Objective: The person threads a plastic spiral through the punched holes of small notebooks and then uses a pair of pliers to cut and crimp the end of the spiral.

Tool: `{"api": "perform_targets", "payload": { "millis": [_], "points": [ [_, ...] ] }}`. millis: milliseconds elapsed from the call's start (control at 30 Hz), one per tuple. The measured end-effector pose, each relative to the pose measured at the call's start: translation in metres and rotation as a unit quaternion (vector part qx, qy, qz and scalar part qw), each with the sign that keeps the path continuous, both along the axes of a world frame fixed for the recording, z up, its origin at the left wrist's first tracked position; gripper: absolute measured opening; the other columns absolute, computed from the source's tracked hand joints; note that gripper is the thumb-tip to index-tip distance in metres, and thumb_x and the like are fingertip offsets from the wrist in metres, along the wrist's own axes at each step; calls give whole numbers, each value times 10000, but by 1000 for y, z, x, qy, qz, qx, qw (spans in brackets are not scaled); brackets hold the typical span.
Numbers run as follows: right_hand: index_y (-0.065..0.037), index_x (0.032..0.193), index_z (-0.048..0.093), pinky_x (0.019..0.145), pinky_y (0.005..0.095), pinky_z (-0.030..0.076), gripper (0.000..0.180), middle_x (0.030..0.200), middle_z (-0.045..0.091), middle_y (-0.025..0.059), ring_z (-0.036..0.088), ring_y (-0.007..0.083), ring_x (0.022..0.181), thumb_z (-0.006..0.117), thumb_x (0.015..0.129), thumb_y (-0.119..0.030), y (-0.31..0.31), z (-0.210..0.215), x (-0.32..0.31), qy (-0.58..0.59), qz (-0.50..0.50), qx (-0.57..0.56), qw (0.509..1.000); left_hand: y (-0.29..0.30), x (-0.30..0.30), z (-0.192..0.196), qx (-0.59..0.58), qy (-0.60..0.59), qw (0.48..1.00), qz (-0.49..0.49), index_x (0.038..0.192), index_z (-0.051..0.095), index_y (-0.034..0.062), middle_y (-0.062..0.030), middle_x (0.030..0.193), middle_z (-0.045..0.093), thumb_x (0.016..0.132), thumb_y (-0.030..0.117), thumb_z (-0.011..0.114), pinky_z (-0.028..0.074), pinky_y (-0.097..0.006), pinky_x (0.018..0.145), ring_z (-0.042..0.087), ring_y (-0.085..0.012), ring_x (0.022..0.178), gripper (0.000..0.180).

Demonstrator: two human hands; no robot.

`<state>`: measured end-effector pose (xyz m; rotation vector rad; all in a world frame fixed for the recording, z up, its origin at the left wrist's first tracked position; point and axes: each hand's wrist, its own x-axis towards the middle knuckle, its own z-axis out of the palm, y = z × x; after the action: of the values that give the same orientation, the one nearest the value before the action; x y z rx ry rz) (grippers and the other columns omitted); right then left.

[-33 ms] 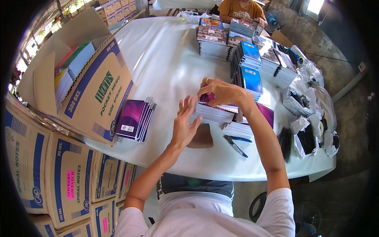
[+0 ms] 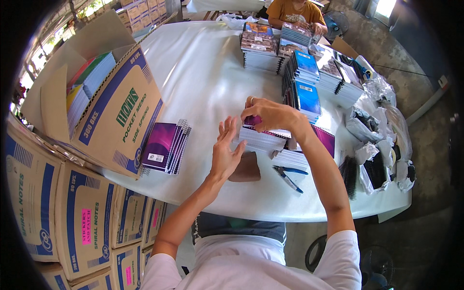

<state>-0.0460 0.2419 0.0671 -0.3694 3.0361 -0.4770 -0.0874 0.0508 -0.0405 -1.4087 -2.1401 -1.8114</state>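
Observation:
My right hand (image 2: 275, 115) is bent over a stack of small notebooks (image 2: 263, 138), fingers closed on a purple-covered notebook (image 2: 252, 121) at its top. Most of that cover is hidden under the hand. To its left, my left hand (image 2: 224, 151) is raised with fingers apart and nothing in it. Below the hands lies a flat brown piece (image 2: 245, 167), its kind unclear. Blue-handled pliers (image 2: 291, 178) rest beside it. Another purple notebook (image 2: 325, 140) shows past my right forearm. Several purple spiral notebooks (image 2: 162, 145) lie fanned in a pile at the left.
An open carton (image 2: 121, 113) holding notebooks stands on the table's left, above stacked cartons (image 2: 87, 217). Blue notebooks (image 2: 308, 96) and photo-covered ones (image 2: 261, 43) are piled beyond. Black spiral coils (image 2: 374, 171) in plastic lie at right. Across the table sits another person (image 2: 295, 12).

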Motion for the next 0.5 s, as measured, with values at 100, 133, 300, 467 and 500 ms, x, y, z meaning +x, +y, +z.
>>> {"api": "perform_targets", "payload": {
  "millis": [100, 133, 300, 467, 500],
  "points": [
    [-15, 1019, 695, 847, 377, 536, 259, 1074, 614, 99, 616, 246, 1033, 712, 761, -32, -20, -23, 7, 201, 82, 320, 922, 13, 2, -6, 8, -38, 999, 13, 1535, 280, 60, -117, 1593, 305, 897, -30, 626, 223, -385, 1199, 265, -288, 1469, 732],
    [-13, 1021, 690, 836, 366, 542, 252, 1070, 618, 95, 612, 238, 1043, 702, 770, -32, -29, -28, 7, 172, 41, 315, 932, 15, 1, -7, 17, -65, 998, 11, 1540, 267, 63, -113, 1596, 299, 903, -28, 618, 222, -386, 1199, 271, -278, 1467, 732],
    [-42, 1107, 631, 833, 324, 568, 292, 1075, 631, 119, 623, 258, 1067, 613, 817, -15, -37, -10, 12, 164, -35, 268, 949, 30, -6, 1, 50, -178, 983, -2, 1546, 218, 68, -187, 1520, 403, 938, 76, 601, 172, -479, 1204, 217, -415, 1464, 718],
    [-69, 1089, 680, 863, 387, 550, 345, 1124, 630, 153, 641, 316, 1015, 618, 772, 54, 9, 18, 17, 272, -107, 154, 944, 33, -5, 8, -107, 87, 985, 104, 1544, 249, 73, -218, 1563, 311, 904, 174, 690, 199, -572, 1159, 189, -465, 1465, 783],
    [-55, 1099, 682, 864, 390, 546, 357, 1116, 633, 167, 643, 327, 1006, 613, 769, 63, 11, 28, 22, 311, -132, 141, 931, 30, 9, 27, -113, 142, 971, 153, 1541, 257, 65, -213, 1577, 286, 893, 173, 706, 200, -559, 1162, 200, -444, 1471, 796]
  ]
}}
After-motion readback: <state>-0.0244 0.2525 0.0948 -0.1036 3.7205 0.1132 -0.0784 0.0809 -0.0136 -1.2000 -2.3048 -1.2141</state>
